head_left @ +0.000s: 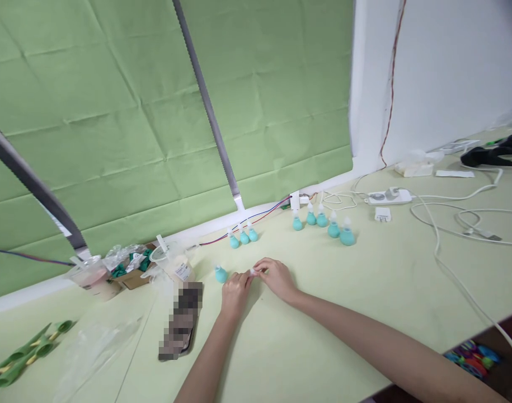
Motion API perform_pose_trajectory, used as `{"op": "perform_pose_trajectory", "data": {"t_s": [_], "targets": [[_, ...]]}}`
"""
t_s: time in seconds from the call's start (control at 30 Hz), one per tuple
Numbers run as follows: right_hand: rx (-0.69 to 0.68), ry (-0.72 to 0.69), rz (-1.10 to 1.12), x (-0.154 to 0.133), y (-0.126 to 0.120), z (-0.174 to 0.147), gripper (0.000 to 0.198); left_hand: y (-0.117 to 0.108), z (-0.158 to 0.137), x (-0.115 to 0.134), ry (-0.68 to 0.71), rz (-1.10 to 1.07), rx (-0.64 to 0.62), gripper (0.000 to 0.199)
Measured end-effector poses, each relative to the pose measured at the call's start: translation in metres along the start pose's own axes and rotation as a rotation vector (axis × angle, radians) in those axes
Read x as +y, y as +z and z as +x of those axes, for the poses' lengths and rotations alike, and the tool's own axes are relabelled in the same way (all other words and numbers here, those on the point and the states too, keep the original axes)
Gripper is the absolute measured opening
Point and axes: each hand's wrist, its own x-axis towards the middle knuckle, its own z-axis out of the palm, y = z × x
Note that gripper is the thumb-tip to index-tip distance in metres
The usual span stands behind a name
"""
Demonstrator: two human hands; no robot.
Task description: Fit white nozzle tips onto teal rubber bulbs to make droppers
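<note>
My left hand (235, 292) and my right hand (278, 279) meet over the middle of the table. Between their fingertips is a small whitish piece (252, 272), pinched from both sides; its exact kind is too small to make out. Just left of my left hand stands a teal squeeze bulb (221, 274) with a clear tip. Three similar bulbs (244, 237) stand in a row behind the hands. Farther right, several more teal bulbs (333, 228) with whitish tips are lined up upright.
Left of my left forearm lies a phone (182, 322), its screen blurred out. Behind it are a lidded drink cup (181, 268), a small cardboard box (134, 277) and another cup (98, 282). A power strip (390, 196), a white charger (383, 214) and loose cables occupy the right side.
</note>
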Motion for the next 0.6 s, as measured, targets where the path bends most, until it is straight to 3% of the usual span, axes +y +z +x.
{"op": "perform_pose_trajectory", "data": {"t_s": [0.37,0.6], "targets": [[-0.059,0.186,0.063,0.013,0.004,0.008,0.017,0.001,-0.001,-0.001,0.087,0.130,-0.033,0.029],[-0.175,0.085,0.062,0.011,-0.003,0.011,0.018,-0.001,-0.001,-0.001,0.104,0.150,-0.045,0.028]]}}
